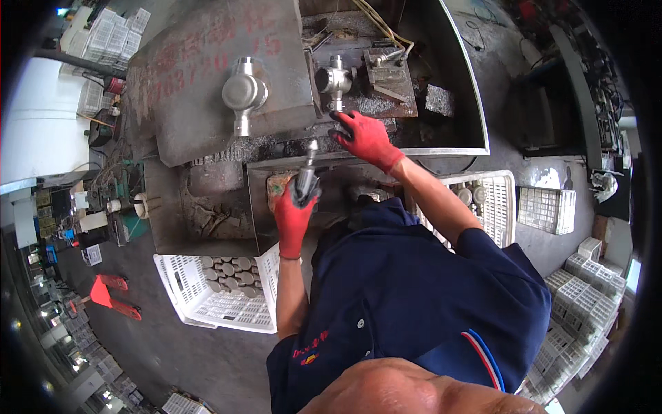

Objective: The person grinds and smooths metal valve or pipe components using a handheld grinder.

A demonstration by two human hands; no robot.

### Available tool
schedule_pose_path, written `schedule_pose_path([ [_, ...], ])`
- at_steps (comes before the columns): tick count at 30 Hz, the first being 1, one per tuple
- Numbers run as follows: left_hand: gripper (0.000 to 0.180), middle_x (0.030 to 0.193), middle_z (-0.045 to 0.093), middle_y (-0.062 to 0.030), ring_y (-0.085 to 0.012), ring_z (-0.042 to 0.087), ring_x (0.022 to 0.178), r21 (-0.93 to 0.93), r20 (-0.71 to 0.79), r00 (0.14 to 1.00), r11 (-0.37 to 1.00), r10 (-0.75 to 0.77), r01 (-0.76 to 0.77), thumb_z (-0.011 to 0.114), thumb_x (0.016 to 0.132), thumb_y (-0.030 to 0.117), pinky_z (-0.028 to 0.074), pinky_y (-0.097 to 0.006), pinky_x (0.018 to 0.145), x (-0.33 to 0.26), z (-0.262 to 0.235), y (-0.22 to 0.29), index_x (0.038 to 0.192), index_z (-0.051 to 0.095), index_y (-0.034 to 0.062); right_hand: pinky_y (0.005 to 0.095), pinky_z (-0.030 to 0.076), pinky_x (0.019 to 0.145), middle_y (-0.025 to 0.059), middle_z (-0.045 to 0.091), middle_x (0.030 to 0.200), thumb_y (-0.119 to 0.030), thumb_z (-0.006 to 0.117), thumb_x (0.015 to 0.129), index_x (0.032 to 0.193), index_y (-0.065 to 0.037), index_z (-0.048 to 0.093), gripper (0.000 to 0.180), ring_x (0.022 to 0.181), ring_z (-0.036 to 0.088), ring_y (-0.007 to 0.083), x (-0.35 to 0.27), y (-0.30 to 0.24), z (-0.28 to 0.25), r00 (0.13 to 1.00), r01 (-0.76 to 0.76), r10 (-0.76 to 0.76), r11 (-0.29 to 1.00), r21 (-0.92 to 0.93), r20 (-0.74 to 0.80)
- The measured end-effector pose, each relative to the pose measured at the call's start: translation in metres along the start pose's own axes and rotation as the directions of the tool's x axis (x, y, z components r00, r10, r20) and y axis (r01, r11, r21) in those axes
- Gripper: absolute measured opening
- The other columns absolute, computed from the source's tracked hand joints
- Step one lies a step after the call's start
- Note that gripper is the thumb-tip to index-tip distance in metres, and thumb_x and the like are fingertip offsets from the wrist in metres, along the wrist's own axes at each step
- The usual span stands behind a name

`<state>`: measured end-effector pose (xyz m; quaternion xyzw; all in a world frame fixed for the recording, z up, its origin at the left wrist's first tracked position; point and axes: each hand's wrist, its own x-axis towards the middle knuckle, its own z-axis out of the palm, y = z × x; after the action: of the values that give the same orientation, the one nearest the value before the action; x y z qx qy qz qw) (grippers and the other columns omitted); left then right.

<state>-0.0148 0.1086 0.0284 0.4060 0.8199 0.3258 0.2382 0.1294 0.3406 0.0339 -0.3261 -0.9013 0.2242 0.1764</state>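
My left hand (294,217), in a red glove with dark fingertips, is closed round a grey cylindrical tool (307,176) with a narrow silver tip pointing away from me. My right hand (369,140), gloved alike, has its fingers apart beside the lower end of a silver metal pipe fitting (334,81); whether a fingertip touches it I cannot tell. That fitting, with a round middle and a tube end on either side, stands at the work fixture (387,86). A second similar fitting (243,94) lies on the sloping metal cover to the left.
The metal machine trough (455,150) has a raised rim, hoses and metal shavings inside. A white crate (227,314) of round metal parts stands below at left; another white crate (500,207) with fittings is at right. A red pallet jack (103,293) stands on the floor.
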Motion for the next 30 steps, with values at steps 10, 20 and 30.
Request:
schedule_pose_path([
  [10, 0.058, 0.104, 0.070, -0.0207, -0.0373, 0.068, 0.097, 0.073, -0.004, 0.993, 0.991, -0.116, 0.116, 0.084, 0.073, 0.026, 0.054, -0.044, 0.079, -0.070, 0.007, -0.044, 0.122, 0.062, 0.0051, 0.0451, 0.051, 0.060, 0.0136, 0.068, 0.085, -0.036, 0.064, 0.084, 0.110, -0.013, 0.060, 0.035, 0.077, 0.068, 0.0310, 0.076, 0.041, 0.058, 0.961, 0.120, 0.016, 0.877, -0.466, 0.277],
  [20, 0.054, 0.102, 0.071, -0.0199, -0.0368, 0.068, 0.097, -0.030, 0.055, 0.988, 0.988, -0.147, 0.149, 0.083, 0.074, 0.025, 0.053, -0.044, 0.078, -0.079, 0.014, -0.057, 0.120, 0.062, 0.0049, 0.0447, 0.051, 0.058, 0.0200, 0.061, 0.093, -0.034, 0.066, 0.083, 0.119, -0.015, 0.059, 0.042, 0.074, 0.067, 0.0343, 0.067, 0.045, 0.031, 0.993, 0.079, -0.031, 0.888, -0.454, 0.113],
  [30, 0.055, 0.103, 0.070, -0.0220, -0.0401, 0.067, 0.098, 0.018, 0.077, 0.993, 0.995, -0.095, 0.094, 0.083, 0.073, 0.025, 0.054, -0.045, 0.079, -0.071, 0.015, -0.054, 0.119, 0.063, 0.0032, 0.0456, 0.054, 0.066, 0.0176, 0.068, 0.086, -0.037, 0.065, 0.087, 0.115, -0.012, 0.061, 0.038, 0.082, 0.068, 0.0345, 0.056, 0.011, 0.011, 0.974, -0.184, 0.169, 0.979, -0.089, -0.151],
])
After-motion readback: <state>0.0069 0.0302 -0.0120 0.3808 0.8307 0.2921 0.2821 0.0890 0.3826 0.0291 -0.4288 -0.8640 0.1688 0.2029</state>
